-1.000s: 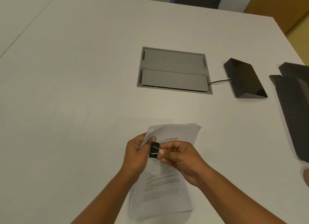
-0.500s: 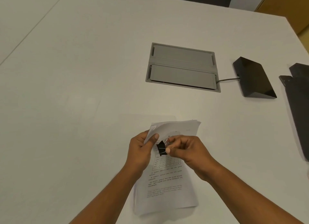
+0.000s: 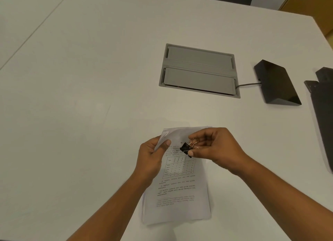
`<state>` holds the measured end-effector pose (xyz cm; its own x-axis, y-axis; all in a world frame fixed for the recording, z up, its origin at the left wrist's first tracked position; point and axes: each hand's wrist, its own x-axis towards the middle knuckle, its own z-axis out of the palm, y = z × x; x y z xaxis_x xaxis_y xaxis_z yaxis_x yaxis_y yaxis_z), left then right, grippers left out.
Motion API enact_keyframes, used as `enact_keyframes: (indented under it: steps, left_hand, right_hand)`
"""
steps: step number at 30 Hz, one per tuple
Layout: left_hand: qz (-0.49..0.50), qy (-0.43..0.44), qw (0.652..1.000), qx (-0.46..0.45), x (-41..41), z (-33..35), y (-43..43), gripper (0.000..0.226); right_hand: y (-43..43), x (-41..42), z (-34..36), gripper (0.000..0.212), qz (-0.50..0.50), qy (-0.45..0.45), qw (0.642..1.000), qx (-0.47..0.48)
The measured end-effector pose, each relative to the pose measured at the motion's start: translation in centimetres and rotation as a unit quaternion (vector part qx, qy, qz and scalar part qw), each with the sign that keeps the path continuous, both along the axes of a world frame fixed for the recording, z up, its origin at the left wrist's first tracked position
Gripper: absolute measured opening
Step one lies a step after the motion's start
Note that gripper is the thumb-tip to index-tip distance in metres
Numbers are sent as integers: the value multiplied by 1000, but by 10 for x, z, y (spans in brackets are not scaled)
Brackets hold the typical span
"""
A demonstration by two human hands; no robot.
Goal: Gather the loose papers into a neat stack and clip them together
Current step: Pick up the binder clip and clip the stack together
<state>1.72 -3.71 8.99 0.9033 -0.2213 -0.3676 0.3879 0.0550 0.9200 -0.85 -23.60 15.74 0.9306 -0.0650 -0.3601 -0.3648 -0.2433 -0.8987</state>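
Note:
A stack of printed white papers (image 3: 178, 192) lies on the white table (image 3: 81, 100) near its front edge, text upside down to me. My left hand (image 3: 153, 158) grips the stack's far left corner, thumb on top, and lifts that corner slightly. My right hand (image 3: 214, 147) pinches a black binder clip (image 3: 186, 149) by its body and wire handles, just above the upper part of the top sheet. The clip sits a little to the right of the held corner and is not on the paper's edge.
A grey cable box lid (image 3: 198, 73) is set into the table beyond the papers. A black wedge-shaped device (image 3: 277, 84) with a cable sits to its right. A dark flat object (image 3: 324, 114) lies along the right edge.
The clip has moved away from my left thumb and the paper corner, to the right, and has turned in my right fingers. The view has shifted slightly.

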Motion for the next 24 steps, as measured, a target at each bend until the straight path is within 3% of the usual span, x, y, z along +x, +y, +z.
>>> enact_keyframes:
  steps: [9, 24]
  left_hand:
    - [-2, -9, 1000, 20, 1, 1, -6, 16]
    - [-21, -21, 999, 12, -1, 2, -4, 22]
  right_hand:
    - [-3, 14, 4, 38, 11, 33, 999, -27]
    - [-7, 32, 27, 37, 94, -106, 958, -250]
